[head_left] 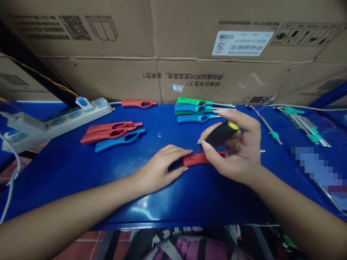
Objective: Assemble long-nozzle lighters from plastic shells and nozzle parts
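My right hand (238,151) is closed round a screwdriver (220,134) with a black handle and a yellow end. Its tip points down-left onto a red lighter body (199,159) lying on the blue table (81,169). My left hand (162,166) rests on the table and pinches the left end of that red body between thumb and fingers.
Two red lighter shells and a blue one (116,139) lie at the left. Another red one (138,104) sits at the back. Green and blue lighters (199,108) lie behind my right hand. A power strip (58,121) is far left. Cardboard boxes (173,47) wall the back.
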Tool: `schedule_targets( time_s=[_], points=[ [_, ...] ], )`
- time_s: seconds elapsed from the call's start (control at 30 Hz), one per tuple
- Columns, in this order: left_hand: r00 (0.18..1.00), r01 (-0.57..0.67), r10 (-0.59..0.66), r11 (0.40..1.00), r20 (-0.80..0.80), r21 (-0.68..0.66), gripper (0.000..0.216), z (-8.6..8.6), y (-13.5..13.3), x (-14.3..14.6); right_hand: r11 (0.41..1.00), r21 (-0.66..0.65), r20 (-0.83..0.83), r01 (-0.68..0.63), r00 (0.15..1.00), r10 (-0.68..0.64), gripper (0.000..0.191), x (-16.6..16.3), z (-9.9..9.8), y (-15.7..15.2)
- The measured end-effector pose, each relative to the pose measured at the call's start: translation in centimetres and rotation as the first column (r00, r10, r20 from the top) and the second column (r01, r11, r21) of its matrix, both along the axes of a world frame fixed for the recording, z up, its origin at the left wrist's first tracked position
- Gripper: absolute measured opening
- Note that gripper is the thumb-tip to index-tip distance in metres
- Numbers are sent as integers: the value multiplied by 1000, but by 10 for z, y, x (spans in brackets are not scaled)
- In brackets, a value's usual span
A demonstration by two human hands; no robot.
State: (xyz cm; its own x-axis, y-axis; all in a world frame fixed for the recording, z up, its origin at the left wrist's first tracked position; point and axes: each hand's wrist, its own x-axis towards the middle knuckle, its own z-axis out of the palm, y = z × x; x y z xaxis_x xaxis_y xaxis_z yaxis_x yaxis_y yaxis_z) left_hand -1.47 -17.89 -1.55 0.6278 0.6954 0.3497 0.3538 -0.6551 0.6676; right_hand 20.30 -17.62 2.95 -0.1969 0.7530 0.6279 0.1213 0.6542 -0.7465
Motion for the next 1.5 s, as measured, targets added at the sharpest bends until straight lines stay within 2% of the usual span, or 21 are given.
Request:
schedule_targets(
  time_s=[0.4, 0.63, 0.77, 0.87, 1.0, 1.07, 1.13, 1.23, 1.27, 1.37, 1.4, 1.43, 1.5],
  points=[
    [1000, 9, -9, 1000, 3, -8, 34, 1, 1, 1, 998, 38, 41, -46, 998, 45, 65, -3, -3, -1],
    [1000, 18, -18, 1000, 3, 2, 34, -1, 1, 0, 981, 190, 89, -38, 996, 21, 63, -2, -10, 6],
    [1000, 21, -21, 1000, 0, -2, 32, -1, 1, 0, 985, 163, 139, -55, 990, 33, 63, 0, -7, 5],
    [1000, 6, -6, 1000, 20, 3, 35, -2, 1, 2, 988, 98, 194, -116, 976, 96, 63, 3, -1, 4],
    [998, -63, 64, 997, 20, -46, 35, -1, 1, 8, 991, 1, 361, -137, 924, 128, 64, 4, 14, 8],
    [997, -79, 78, 994, -8, -79, 28, 2, 0, 13, 994, 42, 487, -102, 871, 69, 62, 3, 22, 12],
    [997, -78, 77, 994, -24, -70, 27, 6, 0, 18, 986, 156, 595, -57, 802, -48, 54, 0, 29, 17],
    [997, -62, 60, 997, -53, -43, 26, 11, 1, 24, 940, 342, 626, 17, 741, -242, 45, -4, 34, 20],
    [996, -58, 56, 997, -63, -41, 25, 12, 1, 25, 934, 356, 614, 19, 749, -249, 43, -4, 35, 20],
    [997, -46, 43, 997, -63, -54, 25, 10, 1, 26, 956, 290, 587, -49, 798, -137, 43, -1, 34, 19],
    [998, -39, 36, 998, -56, -58, 28, 8, 0, 26, 951, 304, 588, -62, 797, -136, 42, 1, 32, 19],
    [998, -33, 30, 998, -52, -61, 32, 6, 0, 25, 932, 360, 590, -49, 786, -186, 40, 4, 31, 18],
    [998, -33, 30, 998, -51, -57, 35, 3, 0, 25, 845, 535, 554, 21, 746, -370, 36, 8, 27, 18]
  ],
)
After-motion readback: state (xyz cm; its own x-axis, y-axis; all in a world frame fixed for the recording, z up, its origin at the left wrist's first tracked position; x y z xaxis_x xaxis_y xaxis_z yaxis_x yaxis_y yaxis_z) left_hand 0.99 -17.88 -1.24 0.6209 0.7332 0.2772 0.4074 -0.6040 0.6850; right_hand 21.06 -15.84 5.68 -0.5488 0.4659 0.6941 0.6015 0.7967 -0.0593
